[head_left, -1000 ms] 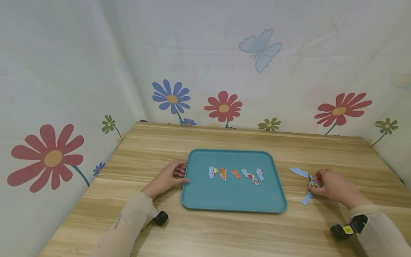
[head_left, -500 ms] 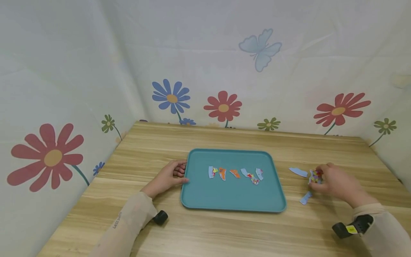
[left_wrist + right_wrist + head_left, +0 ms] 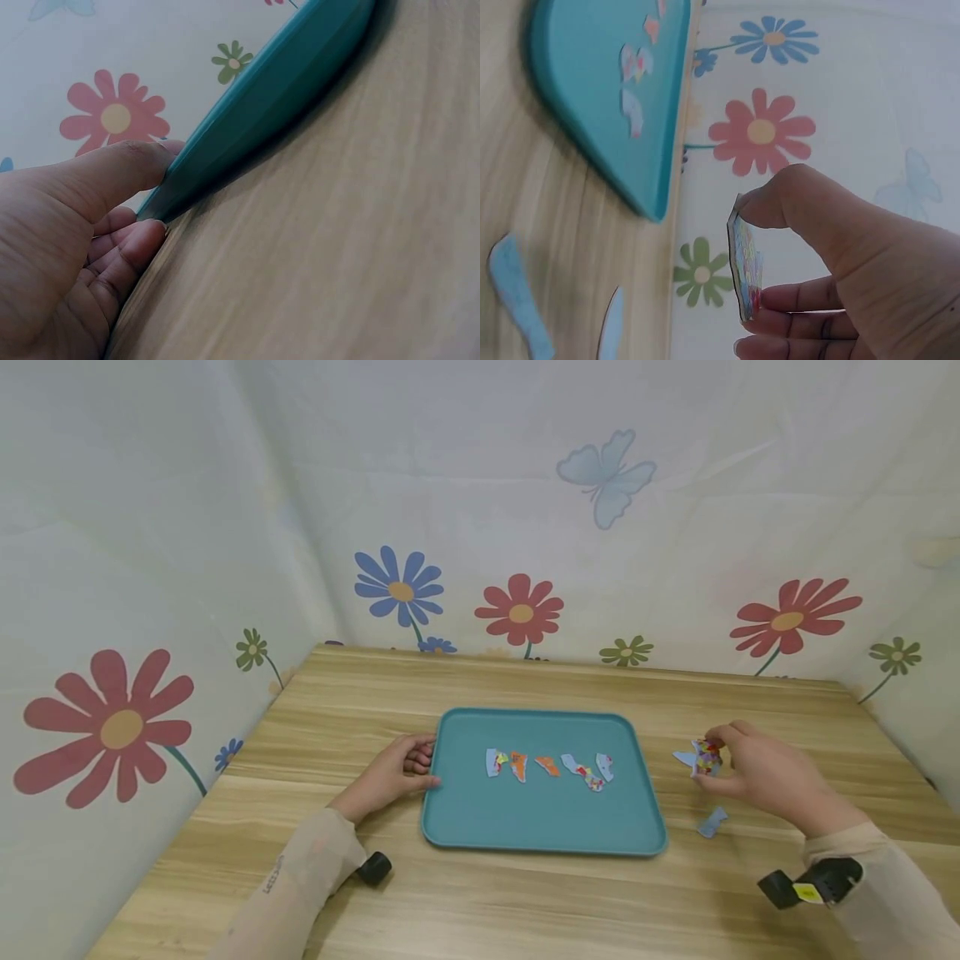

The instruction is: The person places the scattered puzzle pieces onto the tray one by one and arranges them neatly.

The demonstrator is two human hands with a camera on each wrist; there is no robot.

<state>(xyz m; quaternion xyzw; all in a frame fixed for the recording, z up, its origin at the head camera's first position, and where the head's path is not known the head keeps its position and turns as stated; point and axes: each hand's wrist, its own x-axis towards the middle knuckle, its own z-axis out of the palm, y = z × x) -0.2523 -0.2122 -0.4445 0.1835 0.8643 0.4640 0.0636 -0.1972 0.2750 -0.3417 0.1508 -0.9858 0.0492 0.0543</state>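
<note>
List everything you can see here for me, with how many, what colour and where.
table: one, wood-toned, across the foreground
tray: one, teal, on the table
orange pieces: two, mainly orange, on the tray
bluish pieces: three shapes, pale blue with coloured patches, on the tray
loose pieces: two, pale blue, on the table right of the tray
held piece: one, multicoloured, above the table
backdrop: one, white, behind the table
printed flowers: several, red, blue, green, on the backdrop
printed butterfly: one, pale blue, on the backdrop
wrist cameras: two, black, one per wrist
sleeves: two, beige, on the forearms
left hand: one, bare, gripping the tray's left edge
right hand: one, bare, pinching the held piece
</note>
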